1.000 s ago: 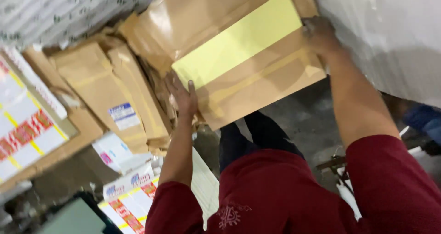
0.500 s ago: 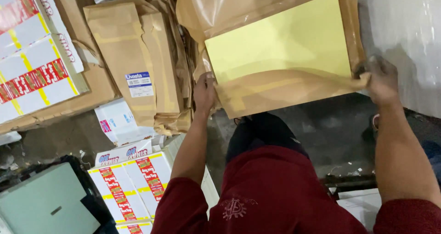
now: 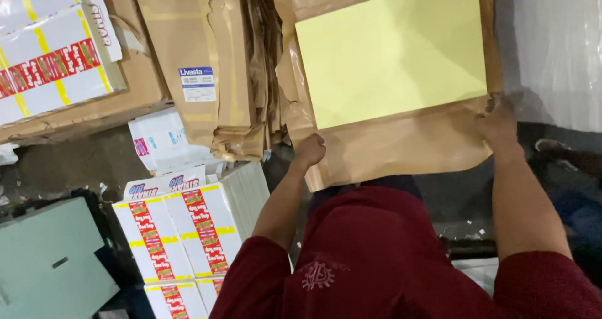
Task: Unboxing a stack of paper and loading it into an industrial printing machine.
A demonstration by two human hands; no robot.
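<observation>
A stack of pale yellow paper sheets [image 3: 392,49] lies on an opened brown paper wrapper [image 3: 401,150] in front of me. My left hand [image 3: 309,151] grips the near left corner of the brown wrapper. My right hand [image 3: 500,126] holds the wrapper's near right edge, just below the yellow sheets. Both arms wear dark red sleeves and reach forward over my lap.
Flattened brown paper wrappers [image 3: 213,62] pile up left of the yellow sheets. Stacks of white printed sheets with red and yellow marks [image 3: 182,231] stand at lower left. A cardboard box with printed sheets [image 3: 56,62] sits at upper left. White plastic sheeting [image 3: 558,43] hangs at right.
The view has swung, so the wrapper with the yellow sheets now lies squarer and closer. Both hands stay on its near edge; the right hand has shifted along it.
</observation>
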